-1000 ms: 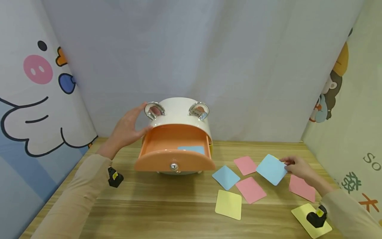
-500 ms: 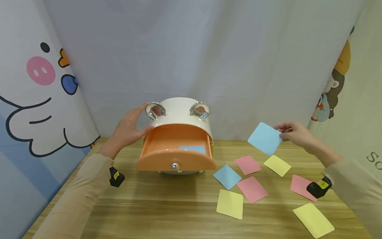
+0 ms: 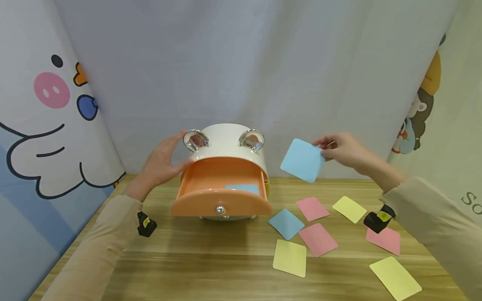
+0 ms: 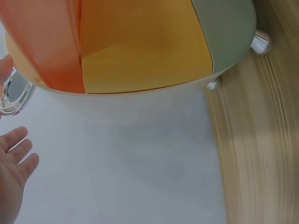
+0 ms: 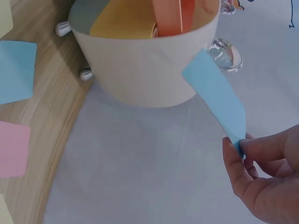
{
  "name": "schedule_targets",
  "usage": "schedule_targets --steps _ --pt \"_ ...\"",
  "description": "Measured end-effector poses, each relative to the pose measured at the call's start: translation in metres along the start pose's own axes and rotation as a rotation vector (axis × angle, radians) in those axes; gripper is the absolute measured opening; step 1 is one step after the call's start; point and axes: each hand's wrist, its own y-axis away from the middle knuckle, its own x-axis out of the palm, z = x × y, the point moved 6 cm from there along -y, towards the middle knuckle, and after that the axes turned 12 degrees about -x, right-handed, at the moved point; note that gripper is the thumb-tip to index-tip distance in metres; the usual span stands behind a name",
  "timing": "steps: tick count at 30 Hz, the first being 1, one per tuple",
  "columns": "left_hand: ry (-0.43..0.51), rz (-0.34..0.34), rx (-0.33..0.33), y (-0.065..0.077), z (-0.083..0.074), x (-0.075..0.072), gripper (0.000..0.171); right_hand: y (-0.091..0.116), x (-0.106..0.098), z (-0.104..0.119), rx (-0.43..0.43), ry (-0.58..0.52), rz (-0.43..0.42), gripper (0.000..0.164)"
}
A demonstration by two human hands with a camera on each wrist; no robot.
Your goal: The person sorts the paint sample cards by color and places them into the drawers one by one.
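Observation:
In the head view my right hand (image 3: pixel 344 151) pinches a blue square card (image 3: pixel 301 161) by its right corner, between thumb and fingers. The card is held in the air, right of a white rounded storage box (image 3: pixel 227 140) with two chrome ring ears. The box's orange top drawer (image 3: pixel 199 202) is pulled out, and a blue card (image 3: pixel 244 188) lies inside it. My left hand (image 3: pixel 160 161) rests on the box's left side, thumb at the upper front edge and fingers by the left ear (image 3: pixel 195 140). In the left wrist view its other fingers (image 4: pixel 18 144) are extended.
Right of the box, several loose cards lie on the wooden table (image 3: pixel 169 267): a blue card (image 3: pixel 286 224), pink cards such as this pink card (image 3: pixel 318 239), and yellow cards such as this yellow card (image 3: pixel 289 258). A grey curtain (image 3: pixel 320 83) hangs close behind the box.
My right hand has lifted the blue card off the table, uncovering a yellow card, and carried it up and left toward the box. My left hand stays on the box.

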Motion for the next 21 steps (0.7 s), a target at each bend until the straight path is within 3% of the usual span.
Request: schedule_targets --steps 9,18,21 --pt "0.001 -0.003 -0.005 0.0 0.0 0.001 0.078 -0.033 0.041 0.046 -0.102 -0.057 0.016 0.029" --pt "0.016 -0.003 0.004 0.0 0.0 0.002 0.077 -0.052 0.085 0.074 -0.182 -0.093 0.072 0.029" --pt "0.016 -0.002 -0.002 0.0 0.001 0.002 0.077 -0.055 0.099 0.082 -0.211 -0.059 0.103 0.031"
